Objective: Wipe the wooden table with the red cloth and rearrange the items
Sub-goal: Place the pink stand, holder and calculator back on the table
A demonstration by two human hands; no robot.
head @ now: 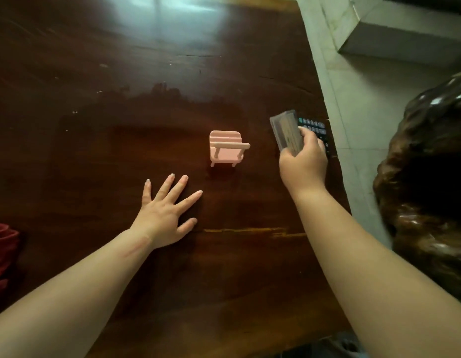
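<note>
The right hand (303, 161) grips a clear box (286, 133) over the calculator (316, 129). The left hand (163, 215) lies flat, fingers spread, on the table (120, 99).

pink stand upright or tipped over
Upright: the pink stand rests on its small feet on the wooden table, back panel raised, no hand touching it.

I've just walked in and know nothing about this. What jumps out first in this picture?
The small pink stand catches the eye first, pale against the middle of the dark wooden table. Just right of it, the right hand holds a clear case above a black calculator at the table's edge, while the left hand lies spread flat. A red cloth peeks in far left.
</note>
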